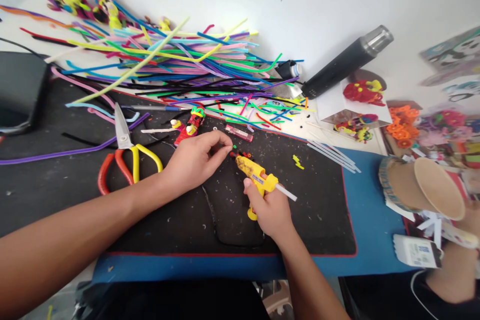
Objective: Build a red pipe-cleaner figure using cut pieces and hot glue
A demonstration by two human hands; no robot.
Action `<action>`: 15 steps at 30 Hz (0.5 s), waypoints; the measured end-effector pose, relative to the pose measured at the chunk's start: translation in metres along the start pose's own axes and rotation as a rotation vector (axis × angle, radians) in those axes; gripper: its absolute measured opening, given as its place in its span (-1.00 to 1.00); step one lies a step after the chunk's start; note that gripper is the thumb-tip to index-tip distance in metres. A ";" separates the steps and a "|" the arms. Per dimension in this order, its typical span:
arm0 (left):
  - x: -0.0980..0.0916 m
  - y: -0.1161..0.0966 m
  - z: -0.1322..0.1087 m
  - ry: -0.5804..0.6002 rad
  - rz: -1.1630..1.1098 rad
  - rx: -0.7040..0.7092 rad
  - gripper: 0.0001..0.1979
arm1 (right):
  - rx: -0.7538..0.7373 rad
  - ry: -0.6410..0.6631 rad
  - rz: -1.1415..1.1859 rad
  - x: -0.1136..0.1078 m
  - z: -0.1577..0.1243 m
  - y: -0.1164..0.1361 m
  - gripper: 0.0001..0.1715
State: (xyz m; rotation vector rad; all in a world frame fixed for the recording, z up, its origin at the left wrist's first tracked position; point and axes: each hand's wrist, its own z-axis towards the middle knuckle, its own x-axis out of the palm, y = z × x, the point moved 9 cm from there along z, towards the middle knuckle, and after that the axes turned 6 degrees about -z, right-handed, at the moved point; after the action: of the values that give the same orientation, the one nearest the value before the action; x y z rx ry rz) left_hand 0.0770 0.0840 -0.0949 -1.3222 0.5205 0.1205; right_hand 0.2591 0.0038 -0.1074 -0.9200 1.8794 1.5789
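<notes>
My right hand [272, 210] grips a yellow hot glue gun [255, 174], with a clear glue stick [287, 192] poking out of its back end. The gun's nozzle points at the fingertips of my left hand [198, 157]. Thumb and forefinger of that hand are pinched together; a tiny green bit [235, 147] shows at their tips, too small to tell whether it is held. Small red pieces [245, 154] lie by the nozzle. Just beyond my left hand is a red, yellow and green pipe cleaner figure [193, 122]. Scissors [125, 145] with red and yellow handles lie beside my left forearm.
Pipe cleaners [168, 60] in many colours are heaped along the wall. A black flask [345, 62] leans at the back right. Glue sticks [333, 155] lie on the black mat [315, 230]. At far right are a cardboard spool [416, 185] and another person's arm [457, 270].
</notes>
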 end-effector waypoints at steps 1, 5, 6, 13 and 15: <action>0.001 0.001 0.000 0.013 0.022 -0.002 -0.87 | 0.001 0.002 0.001 0.000 0.000 0.000 -0.50; 0.005 0.000 -0.001 0.051 0.081 0.021 -0.87 | 0.004 0.002 0.004 0.000 0.000 -0.001 -0.51; 0.005 -0.001 -0.001 0.054 0.086 0.023 -0.88 | 0.005 0.001 0.006 0.000 0.001 -0.001 -0.51; 0.008 0.000 0.001 0.084 0.134 0.018 -0.87 | 0.013 0.007 0.008 -0.001 0.001 0.000 -0.50; 0.008 0.000 0.001 0.083 0.142 0.019 -0.87 | 0.020 0.008 0.006 -0.001 0.001 -0.001 -0.50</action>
State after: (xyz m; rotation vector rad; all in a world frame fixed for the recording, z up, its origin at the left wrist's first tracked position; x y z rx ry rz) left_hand 0.0840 0.0833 -0.0983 -1.2757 0.6850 0.1777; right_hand 0.2602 0.0049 -0.1077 -0.9134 1.9019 1.5590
